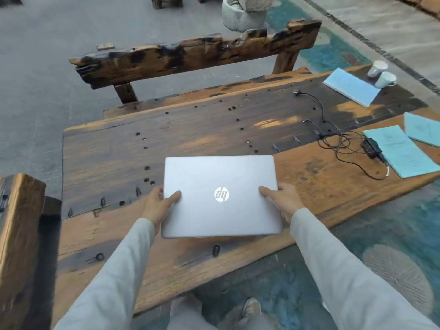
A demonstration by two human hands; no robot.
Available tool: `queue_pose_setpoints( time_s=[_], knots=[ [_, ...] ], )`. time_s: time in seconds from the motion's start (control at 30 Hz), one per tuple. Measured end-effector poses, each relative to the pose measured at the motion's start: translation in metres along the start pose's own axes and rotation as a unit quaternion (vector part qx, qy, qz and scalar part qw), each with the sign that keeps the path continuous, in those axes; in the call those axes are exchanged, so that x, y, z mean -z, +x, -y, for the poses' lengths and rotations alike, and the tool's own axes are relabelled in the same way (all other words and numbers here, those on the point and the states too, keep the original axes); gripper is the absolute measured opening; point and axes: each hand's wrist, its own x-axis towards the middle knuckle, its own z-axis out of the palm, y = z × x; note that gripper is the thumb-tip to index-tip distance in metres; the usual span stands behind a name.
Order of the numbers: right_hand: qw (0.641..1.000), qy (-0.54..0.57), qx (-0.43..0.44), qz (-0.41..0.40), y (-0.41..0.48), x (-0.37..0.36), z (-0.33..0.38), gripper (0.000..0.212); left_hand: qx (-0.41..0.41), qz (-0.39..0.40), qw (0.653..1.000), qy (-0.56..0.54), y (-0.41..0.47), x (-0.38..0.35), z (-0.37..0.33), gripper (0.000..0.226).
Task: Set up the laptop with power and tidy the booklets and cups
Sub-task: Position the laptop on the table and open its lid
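A closed silver laptop [221,182] is held level just above the near part of the wooden table [114,151]. My left hand [158,203] grips its left edge and my right hand [283,198] grips its right edge. To the right lies a black power adapter [372,146] with a tangled black cable [333,136] running back to a plug [297,92]. Three light blue booklets lie at the right: one at the back [352,86], one beside the adapter [402,151], one at the frame's edge [423,129]. Two white cups [377,67] [385,79] stand at the far right corner.
A rough wooden bench [190,55] stands behind the table, and another wooden seat [19,222] is at my near left. A stone pot [242,13] sits on the floor beyond. A teal patterned rug [381,234] lies under the table's right side.
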Motion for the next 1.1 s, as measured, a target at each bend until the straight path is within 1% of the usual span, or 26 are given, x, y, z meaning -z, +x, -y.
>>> queue_pose_setpoints(
  time_s=[0.07,0.13,0.17,0.27,0.33,0.43,0.53,0.6,0.87,1.03,1.1],
  knots=[
    [1.000,-0.013,0.005,0.020,-0.004,0.037,-0.009,0.030,-0.008,0.014,1.000,0.014,-0.016,-0.031,-0.001,0.041],
    [0.998,-0.040,0.018,0.037,-0.007,0.074,-0.018,0.032,-0.018,0.029,0.999,0.027,-0.030,-0.061,0.000,0.036],
    [0.997,-0.053,0.025,0.039,-0.008,0.091,-0.022,0.033,-0.021,0.037,0.999,0.034,-0.035,-0.076,0.001,0.037],
    [0.998,-0.055,0.032,0.019,-0.010,0.137,-0.034,0.032,-0.023,0.044,0.998,0.047,-0.051,-0.117,0.001,0.049],
    [0.998,-0.045,0.033,0.007,-0.009,0.162,-0.038,0.029,-0.024,0.044,0.997,0.051,-0.058,-0.142,-0.001,0.052],
    [0.998,-0.037,0.039,-0.011,-0.005,0.192,-0.043,0.032,-0.024,0.050,0.997,0.058,-0.065,-0.173,-0.006,0.054],
    [0.998,-0.008,0.042,-0.035,0.001,0.213,-0.048,0.026,-0.029,0.057,0.996,0.067,-0.066,-0.195,-0.014,0.058],
    [0.998,0.010,0.039,-0.045,0.005,0.223,-0.051,0.026,-0.030,0.061,0.995,0.077,-0.064,-0.209,-0.019,0.062],
    [0.997,0.009,0.019,-0.074,0.038,0.260,-0.055,0.022,-0.021,0.091,0.990,0.108,-0.040,-0.265,-0.035,0.067],
    [0.997,0.030,0.008,-0.074,0.071,0.282,-0.047,0.034,-0.018,0.094,0.989,0.111,-0.012,-0.302,-0.046,0.063],
    [0.997,0.030,0.005,-0.071,0.087,0.289,-0.040,0.033,-0.016,0.095,0.990,0.107,0.000,-0.316,-0.052,0.059]
  ],
)
